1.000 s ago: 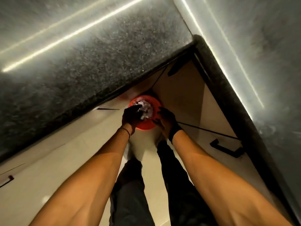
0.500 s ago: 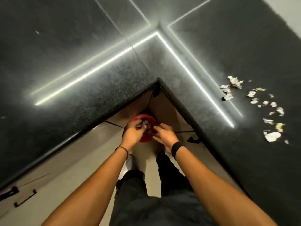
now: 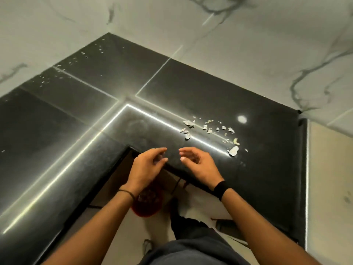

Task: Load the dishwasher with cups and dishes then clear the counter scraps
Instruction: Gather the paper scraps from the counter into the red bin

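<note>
**Both hands empty above the worktop corner, scraps lying to the right**

The left hand and the right hand hover side by side over the inner corner of the black L-shaped worktop, palms turned toward each other with a small gap between them. The fingers of the left hand are loosely curled and spread, gripping nothing; the right hand's fingers are likewise half open and empty. Neither hand touches the stone.

A thin dark band circles the left wrist, and a wider black wristband sits on the right one.

The scraps, pale flakes and torn bits, lie scattered on the worktop beyond and to the right of the right hand, across a bright reflected strip of light. The largest piece sits at the near right end of the scatter, near the right hand but apart from it. A few small pale specks also dot the far left part of the worktop, near the wall.

Below the worktop edge, on the floor under the left wrist, stands a red bin with whitish bits inside; the left forearm hides part of it. The person's dark trousers show at the bottom of the view. White marbled wall panels rise behind the worktop.
</note>
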{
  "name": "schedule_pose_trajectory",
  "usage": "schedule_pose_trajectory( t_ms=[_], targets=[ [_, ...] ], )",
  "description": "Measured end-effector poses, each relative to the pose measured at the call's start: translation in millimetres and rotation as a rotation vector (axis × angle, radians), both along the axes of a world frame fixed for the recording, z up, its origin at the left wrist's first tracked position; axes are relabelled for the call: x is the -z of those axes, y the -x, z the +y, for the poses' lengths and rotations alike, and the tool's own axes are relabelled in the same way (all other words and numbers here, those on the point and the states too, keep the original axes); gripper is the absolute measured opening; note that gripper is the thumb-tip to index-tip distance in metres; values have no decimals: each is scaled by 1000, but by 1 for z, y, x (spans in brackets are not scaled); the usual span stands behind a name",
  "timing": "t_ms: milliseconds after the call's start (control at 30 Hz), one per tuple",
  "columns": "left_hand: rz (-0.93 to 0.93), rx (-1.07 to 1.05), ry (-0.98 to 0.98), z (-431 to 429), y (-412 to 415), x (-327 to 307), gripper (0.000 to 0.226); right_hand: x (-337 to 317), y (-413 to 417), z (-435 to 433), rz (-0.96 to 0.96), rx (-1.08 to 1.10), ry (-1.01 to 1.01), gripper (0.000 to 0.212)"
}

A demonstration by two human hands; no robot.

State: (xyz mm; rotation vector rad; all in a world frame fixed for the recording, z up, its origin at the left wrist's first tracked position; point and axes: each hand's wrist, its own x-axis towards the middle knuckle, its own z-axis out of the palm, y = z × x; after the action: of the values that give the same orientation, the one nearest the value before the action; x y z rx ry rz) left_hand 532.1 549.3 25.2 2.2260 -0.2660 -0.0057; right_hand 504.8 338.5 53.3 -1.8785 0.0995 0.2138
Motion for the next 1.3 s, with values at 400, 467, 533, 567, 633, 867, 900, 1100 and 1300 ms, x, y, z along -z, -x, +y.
schedule_pose_trajectory(
  t_ms=[400,467,533,567,633,867,900,1100,1300],
  targets=[
    [-27,292,-436,-102,-124,32,93,64,-23,-150,-6,398,805,100],
    [-41,258,-522,-114,-127,40,90,70,-31,-148,33,432,889,101],
    [-84,226,-559,-130,-130,47,86,75,-46,-147,38,448,925,97],
    [-100,230,-566,-141,-131,49,84,77,-55,-146,32,432,946,95],
    [-131,281,-565,-163,-134,51,79,79,-75,-142,1,349,995,92],
    [-165,531,-439,-184,-160,46,67,72,-122,-158,-216,-46,833,71],
    [-177,592,-428,-180,-167,45,68,71,-126,-163,-238,-96,825,70],
    [-223,788,-352,-175,-194,41,48,69,-130,-175,-391,-199,844,47],
    [-364,750,-298,-162,-187,40,25,62,-90,-180,-457,-114,796,36]
  ],
)
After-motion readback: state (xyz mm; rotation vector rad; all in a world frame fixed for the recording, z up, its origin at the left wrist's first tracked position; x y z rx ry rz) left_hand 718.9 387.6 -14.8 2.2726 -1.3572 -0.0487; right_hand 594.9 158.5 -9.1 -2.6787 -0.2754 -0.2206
